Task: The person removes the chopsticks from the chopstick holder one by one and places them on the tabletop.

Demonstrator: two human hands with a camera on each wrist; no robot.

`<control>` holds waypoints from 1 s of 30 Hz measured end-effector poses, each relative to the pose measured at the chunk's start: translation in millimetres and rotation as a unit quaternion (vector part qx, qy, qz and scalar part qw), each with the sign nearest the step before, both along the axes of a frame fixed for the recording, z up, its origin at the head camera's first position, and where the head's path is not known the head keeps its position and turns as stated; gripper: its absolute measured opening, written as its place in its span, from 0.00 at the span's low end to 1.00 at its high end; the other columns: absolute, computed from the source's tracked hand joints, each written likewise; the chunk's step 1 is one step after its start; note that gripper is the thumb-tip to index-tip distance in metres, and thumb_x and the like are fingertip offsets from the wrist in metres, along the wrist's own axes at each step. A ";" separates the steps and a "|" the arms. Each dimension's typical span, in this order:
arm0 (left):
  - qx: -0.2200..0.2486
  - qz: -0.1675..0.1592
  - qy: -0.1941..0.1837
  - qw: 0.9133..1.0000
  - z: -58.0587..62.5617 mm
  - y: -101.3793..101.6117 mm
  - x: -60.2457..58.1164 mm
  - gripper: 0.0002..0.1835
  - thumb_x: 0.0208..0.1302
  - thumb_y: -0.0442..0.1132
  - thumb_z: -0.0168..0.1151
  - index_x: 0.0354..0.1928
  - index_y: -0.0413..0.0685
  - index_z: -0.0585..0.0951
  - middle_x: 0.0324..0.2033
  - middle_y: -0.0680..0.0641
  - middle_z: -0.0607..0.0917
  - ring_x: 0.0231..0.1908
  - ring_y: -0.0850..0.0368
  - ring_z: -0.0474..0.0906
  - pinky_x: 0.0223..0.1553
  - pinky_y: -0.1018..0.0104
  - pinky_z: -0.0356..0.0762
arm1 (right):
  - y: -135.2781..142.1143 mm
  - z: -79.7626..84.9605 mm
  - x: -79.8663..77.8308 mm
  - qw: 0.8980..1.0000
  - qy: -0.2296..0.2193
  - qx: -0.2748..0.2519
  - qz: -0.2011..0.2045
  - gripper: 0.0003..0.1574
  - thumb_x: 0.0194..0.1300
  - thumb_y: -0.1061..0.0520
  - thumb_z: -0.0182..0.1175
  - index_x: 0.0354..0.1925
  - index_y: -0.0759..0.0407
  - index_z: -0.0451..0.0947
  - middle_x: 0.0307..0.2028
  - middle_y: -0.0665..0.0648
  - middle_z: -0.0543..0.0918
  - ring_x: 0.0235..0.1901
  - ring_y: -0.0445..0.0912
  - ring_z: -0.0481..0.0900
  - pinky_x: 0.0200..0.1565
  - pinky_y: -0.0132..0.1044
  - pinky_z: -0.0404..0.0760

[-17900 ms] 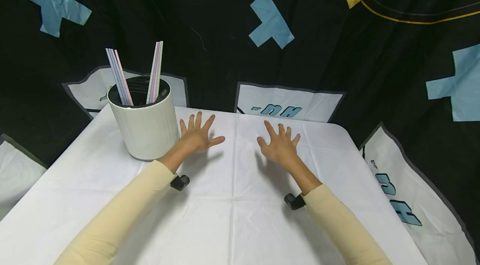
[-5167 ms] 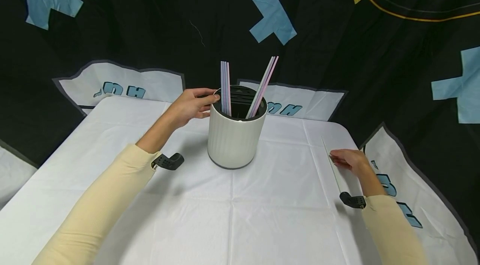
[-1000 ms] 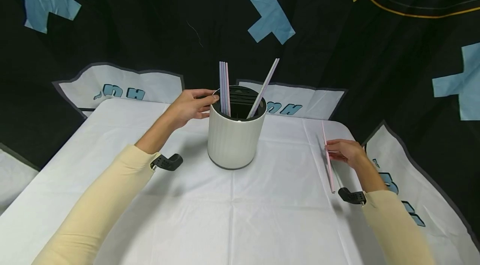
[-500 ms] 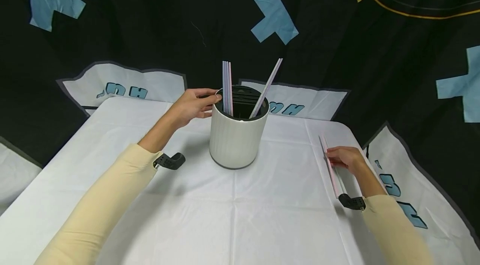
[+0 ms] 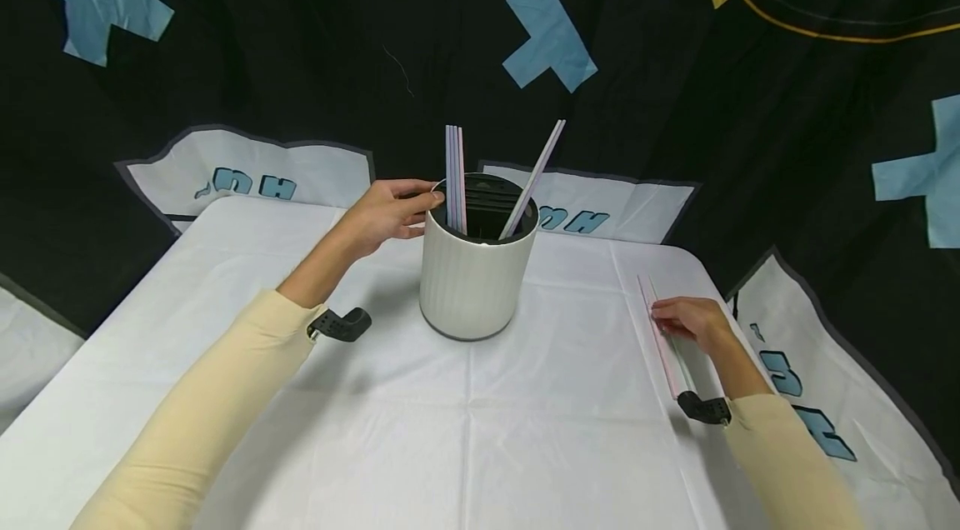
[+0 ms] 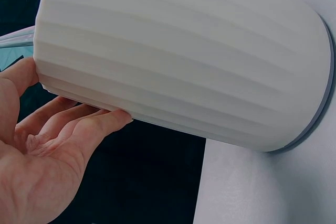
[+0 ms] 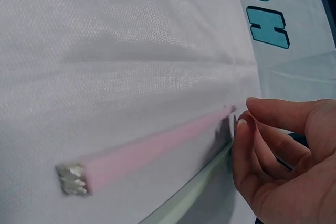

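Pinching the rim of a white ribbed utensil holder (image 5: 476,288), my left hand (image 5: 382,213) has its thumb at the top edge and its fingers against the outer wall (image 6: 173,56). Inside the black insert stand several pastel chopsticks (image 5: 454,180) at the left and a pair of pale chopsticks (image 5: 532,178) leaning right. A pink chopstick (image 7: 142,153) with a silvery end lies on the cloth, a pale green chopstick (image 7: 191,198) beside it. Right at the pink one are the loosely bent fingers of my right hand (image 5: 690,320), a small gap between thumb and fingertip.
White cloth (image 5: 465,447) covers the table, its right edge near my right hand. Behind it hangs a black backdrop (image 5: 300,55) with blue and yellow shapes.
One second ago the right hand held the pink chopstick off the cloth; now it lies beside the green one. Since earlier, the chopsticks in the holder's right side have become fewer. The left hand stays put.
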State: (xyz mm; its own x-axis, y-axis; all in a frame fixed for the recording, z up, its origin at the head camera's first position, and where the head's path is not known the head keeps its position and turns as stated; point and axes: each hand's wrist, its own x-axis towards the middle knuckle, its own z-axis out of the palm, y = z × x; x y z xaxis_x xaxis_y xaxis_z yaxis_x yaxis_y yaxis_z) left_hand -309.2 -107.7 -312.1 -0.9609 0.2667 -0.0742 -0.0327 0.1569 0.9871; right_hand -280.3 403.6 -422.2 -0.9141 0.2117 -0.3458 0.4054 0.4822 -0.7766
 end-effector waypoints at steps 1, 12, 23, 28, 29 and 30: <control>-0.001 -0.001 0.000 1.000 -0.4 -0.1 -0.2 0.30 0.73 0.46 0.63 0.72 0.44 0.71 0.68 0.42 0.76 0.67 0.43 0.75 0.62 0.51 0.80 | 0.4 0.3 0.2 1.000 0.000 0.003 -0.001 0.32 0.70 0.57 0.64 0.65 0.74 0.71 0.34 0.45 0.85 0.31 0.37 0.83 0.36 0.27 0.87; 0.003 0.003 -0.004 1.000 -1.9 -0.7 0.7 0.29 0.73 0.46 0.63 0.71 0.44 0.71 0.68 0.43 0.76 0.66 0.44 0.76 0.62 0.52 0.80 | -53.9 54.5 -4.6 0.998 0.043 -0.014 0.051 0.36 0.76 0.49 0.57 0.72 0.67 0.65 0.70 0.69 0.70 0.46 0.40 0.84 0.50 0.27 0.84; 0.006 0.003 -0.006 1.000 -2.1 -1.3 0.9 0.30 0.73 0.46 0.63 0.72 0.44 0.70 0.68 0.43 0.76 0.67 0.44 0.75 0.62 0.52 0.80 | -153.1 138.1 0.1 0.972 0.124 -0.164 0.110 0.28 0.75 0.55 0.58 0.67 0.64 0.69 0.52 0.53 0.81 0.43 0.37 0.86 0.51 0.28 0.84; 0.003 0.000 0.001 1.000 -2.3 -0.2 0.4 0.29 0.74 0.46 0.62 0.72 0.44 0.70 0.69 0.42 0.75 0.67 0.44 0.75 0.62 0.51 0.80 | -183.9 155.2 4.7 0.962 0.163 -0.192 0.110 0.24 0.72 0.55 0.62 0.62 0.63 0.74 0.53 0.55 0.82 0.46 0.41 0.87 0.55 0.30 0.83; 0.002 0.000 0.002 1.000 -2.3 -0.2 0.2 0.29 0.74 0.46 0.62 0.72 0.44 0.70 0.69 0.42 0.75 0.67 0.44 0.75 0.62 0.51 0.80 | -189.0 157.6 5.0 0.960 0.168 -0.195 0.111 0.24 0.72 0.55 0.62 0.62 0.64 0.74 0.55 0.56 0.81 0.47 0.43 0.87 0.56 0.31 0.83; 0.001 0.000 0.003 1.000 -2.4 -0.3 0.0 0.30 0.74 0.46 0.62 0.72 0.44 0.70 0.69 0.43 0.75 0.67 0.44 0.74 0.62 0.51 0.79 | -193.7 159.8 5.2 0.958 0.171 -0.200 0.114 0.25 0.72 0.55 0.62 0.62 0.64 0.74 0.57 0.58 0.80 0.50 0.45 0.87 0.57 0.32 0.82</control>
